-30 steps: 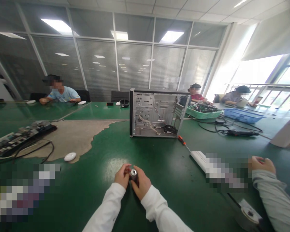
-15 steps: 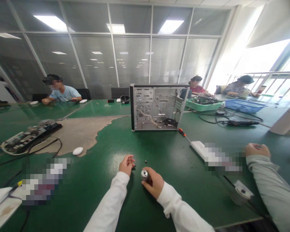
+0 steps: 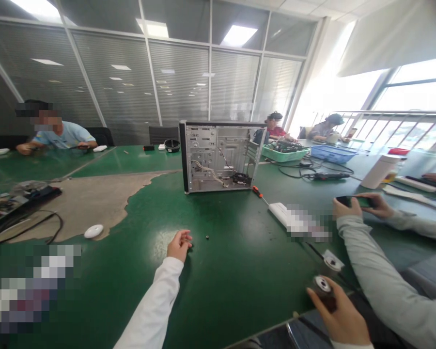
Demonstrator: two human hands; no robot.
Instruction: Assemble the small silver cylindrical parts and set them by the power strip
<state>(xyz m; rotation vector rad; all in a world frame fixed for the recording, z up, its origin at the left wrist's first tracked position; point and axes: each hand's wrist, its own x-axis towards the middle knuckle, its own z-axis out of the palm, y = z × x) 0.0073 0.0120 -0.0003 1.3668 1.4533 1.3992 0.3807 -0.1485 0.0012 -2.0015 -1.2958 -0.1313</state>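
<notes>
While thumb and fingers flank metal cylinder (image 3: 324,287), likely steadying it, right hand (image 3: 345,315) is front-right of computer case (image 3: 184,157); left hand (image 3: 179,246) loosely curled, contents unclear, near small part (image 3: 207,237) before case; case upright on bench (image 3: 247,261), interior exposed

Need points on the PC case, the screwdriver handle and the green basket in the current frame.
PC case (image 3: 184,160): head view, dark front edge.
Screwdriver (image 3: 257,192): head view, orange-and-black handle.
Green basket (image 3: 284,156): head view, near side wall.
</notes>
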